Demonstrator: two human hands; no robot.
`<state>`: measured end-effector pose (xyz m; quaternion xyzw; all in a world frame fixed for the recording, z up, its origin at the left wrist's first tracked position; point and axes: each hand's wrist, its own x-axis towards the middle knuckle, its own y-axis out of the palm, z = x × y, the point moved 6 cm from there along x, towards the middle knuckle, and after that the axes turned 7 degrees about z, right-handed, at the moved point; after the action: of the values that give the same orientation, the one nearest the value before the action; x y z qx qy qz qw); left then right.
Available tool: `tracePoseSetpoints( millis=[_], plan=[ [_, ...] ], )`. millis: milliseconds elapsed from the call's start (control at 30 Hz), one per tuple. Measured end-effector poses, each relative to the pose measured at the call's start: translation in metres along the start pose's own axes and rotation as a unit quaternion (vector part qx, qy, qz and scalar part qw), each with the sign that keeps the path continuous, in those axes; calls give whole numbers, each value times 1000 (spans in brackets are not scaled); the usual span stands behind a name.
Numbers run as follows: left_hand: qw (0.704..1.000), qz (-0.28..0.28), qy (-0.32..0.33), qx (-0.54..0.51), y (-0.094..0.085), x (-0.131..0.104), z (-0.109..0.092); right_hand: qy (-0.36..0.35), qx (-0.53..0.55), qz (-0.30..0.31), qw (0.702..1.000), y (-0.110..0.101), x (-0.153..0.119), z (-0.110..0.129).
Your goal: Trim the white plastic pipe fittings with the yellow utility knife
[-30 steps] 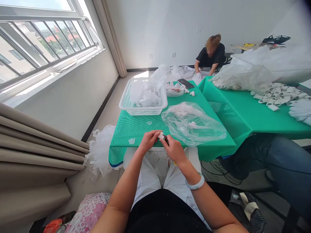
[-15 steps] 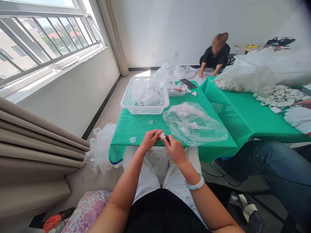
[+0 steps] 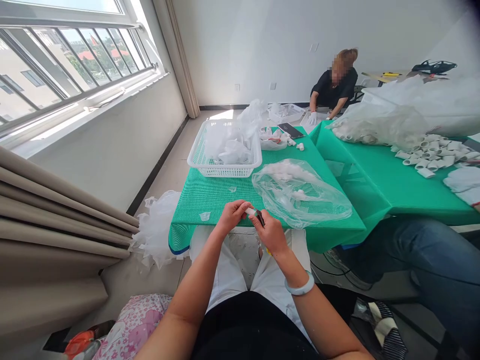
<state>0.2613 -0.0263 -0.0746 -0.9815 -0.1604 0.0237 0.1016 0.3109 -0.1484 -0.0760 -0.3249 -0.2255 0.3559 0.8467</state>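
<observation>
Over the table's near edge, my left hand (image 3: 233,216) pinches a small white plastic piece (image 3: 251,212), probably a pipe fitting. My right hand (image 3: 272,232) is closed around a small dark-handled tool (image 3: 260,217), whose working end meets or nearly meets the white piece. Its exact kind is too small to tell. Just right of my hands, a clear plastic bag (image 3: 318,202) lies on the green table cover (image 3: 221,200) with white pieces inside. Two scraps of clear film, one of them a nearer scrap (image 3: 204,216), lie to the left.
A white basket (image 3: 228,172) full of thin plastic bags stands at the back left, beside a bag of fittings (image 3: 273,140) and a dark tablet-like object (image 3: 290,130). White fittings (image 3: 431,157) are heaped on the right table. Crumpled bags (image 3: 157,230) hang left; a co-worker (image 3: 333,85) crouches behind.
My right hand has turned slightly, and more of the dark tool shows beside the white piece. The co-worker's hands at the back have shifted a little. My left hand has hardly moved.
</observation>
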Motion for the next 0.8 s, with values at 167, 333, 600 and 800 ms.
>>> tracePoseSetpoints(
  millis=[167, 333, 600, 800],
  plan=[
    [997, 62, 2, -46, -2, -4, -6, 11, 20, 9, 1000, -2, 2, -2],
    [995, 72, 0, -66, -2, -5, -6, 28, -22, -26, 999, 1, 3, -3],
    [997, 66, 5, -46, 0, -3, -2, 27, -28, -57, 998, 1, 2, 2],
    [997, 64, 19, -39, 0, -3, -3, 20, 32, -22, 999, -5, 4, 4]
  ],
)
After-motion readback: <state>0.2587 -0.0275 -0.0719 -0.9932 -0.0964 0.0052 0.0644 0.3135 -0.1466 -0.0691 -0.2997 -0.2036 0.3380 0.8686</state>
